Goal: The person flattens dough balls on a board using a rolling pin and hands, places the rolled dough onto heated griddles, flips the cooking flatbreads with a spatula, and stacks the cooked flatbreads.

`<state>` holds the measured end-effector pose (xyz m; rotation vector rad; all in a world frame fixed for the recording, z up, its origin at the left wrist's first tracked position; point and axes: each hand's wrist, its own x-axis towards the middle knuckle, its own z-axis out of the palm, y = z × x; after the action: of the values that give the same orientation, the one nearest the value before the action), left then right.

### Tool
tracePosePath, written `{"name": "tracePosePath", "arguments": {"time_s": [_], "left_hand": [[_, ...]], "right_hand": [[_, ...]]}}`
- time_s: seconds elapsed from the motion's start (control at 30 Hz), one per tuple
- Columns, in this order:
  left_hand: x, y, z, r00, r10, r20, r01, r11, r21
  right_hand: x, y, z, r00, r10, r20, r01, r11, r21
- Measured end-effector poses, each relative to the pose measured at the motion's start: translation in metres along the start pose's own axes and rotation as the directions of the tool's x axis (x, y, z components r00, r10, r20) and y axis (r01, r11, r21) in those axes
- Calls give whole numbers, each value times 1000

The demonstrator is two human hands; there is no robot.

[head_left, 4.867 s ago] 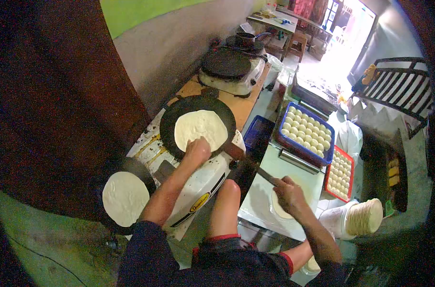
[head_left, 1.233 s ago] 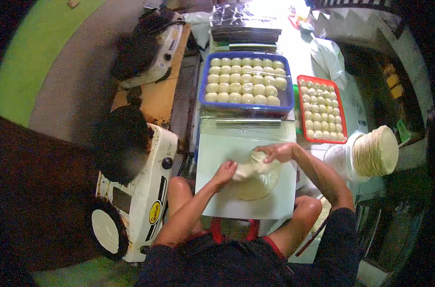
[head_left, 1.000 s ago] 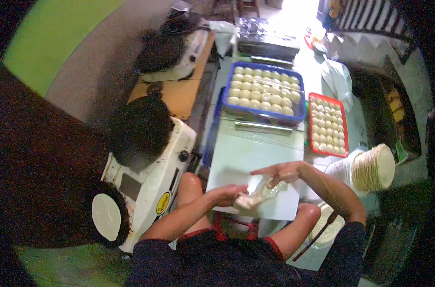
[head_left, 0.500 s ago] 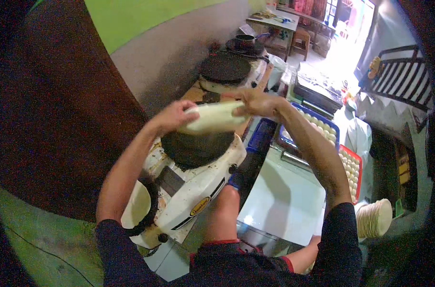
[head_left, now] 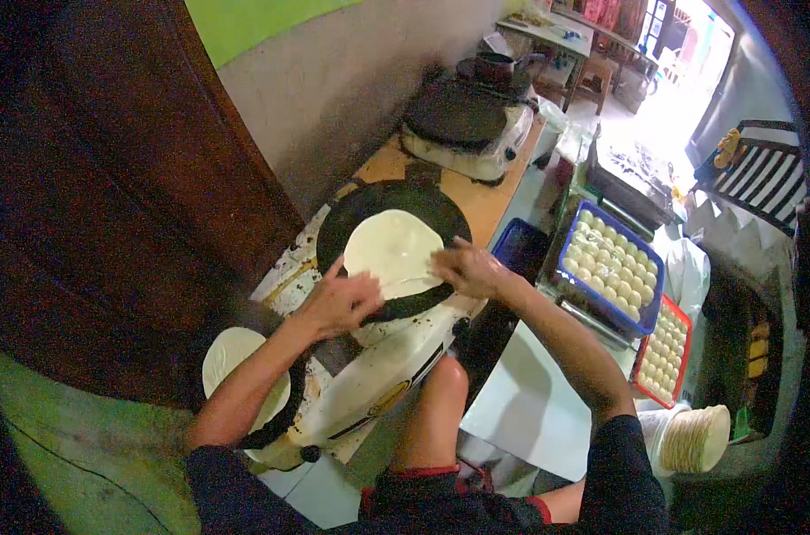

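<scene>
A round, thin sheet of pale dough lies mostly flat on a dark griddle of a white stove, with a crease along its near edge. At the near left of that edge is my left hand, its fingers bent and closed on the rim of the sheet. My right hand grips the opposite side of the near edge, fingertips pinched together. Slight blur softens the fingers of both hands. Beside my left forearm, a second flat round of dough rests on another dark griddle, partly covered by the arm.
Farther back stand another dark griddle and a small pot. To the right are a blue tray and a red tray of dough balls, a white board, and a stack of flat rounds.
Both hands have lowered the dough sheet from above the griddle onto its surface, where it now lies spread out. The view has shifted, showing more of the blue tray.
</scene>
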<state>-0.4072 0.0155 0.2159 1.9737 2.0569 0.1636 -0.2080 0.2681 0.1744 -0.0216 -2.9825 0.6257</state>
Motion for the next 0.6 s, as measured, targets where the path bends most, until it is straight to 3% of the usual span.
{"name": "tracePosePath", "arguments": {"time_s": [0.07, 0.17, 0.27, 0.37, 0.4, 0.5, 0.57, 0.6], "left_hand": [[29, -2, 3, 928, -6, -374, -36, 994, -107], [117, -59, 81, 903, -184, -388, 190, 982, -24], [143, -63, 75, 890, -377, -258, 386, 922, -15], [144, -54, 55, 841, -351, -412, 381, 925, -12], [133, -47, 56, 888, -289, -358, 338, 937, 83], [90, -20, 57, 951, -259, -168, 284, 947, 146], [70, -24, 69, 940, -341, -2, 340, 936, 91], [66, -25, 63, 933, -352, 71, 328, 915, 235]], "right_hand": [[30, -14, 7, 977, 120, -173, -86, 977, 193], [100, 36, 96, 967, 51, -250, -52, 999, 1], [119, 38, 78, 978, 182, -106, -209, 894, -397], [114, 55, 62, 979, 62, -197, -126, 934, -335], [100, 45, 51, 990, 17, -138, -74, 904, -421], [42, 6, 38, 999, 12, 37, -1, 963, -270], [11, -14, 40, 985, 53, 167, -16, 976, -217], [4, -14, 44, 983, 45, 178, -7, 979, -206]]}}
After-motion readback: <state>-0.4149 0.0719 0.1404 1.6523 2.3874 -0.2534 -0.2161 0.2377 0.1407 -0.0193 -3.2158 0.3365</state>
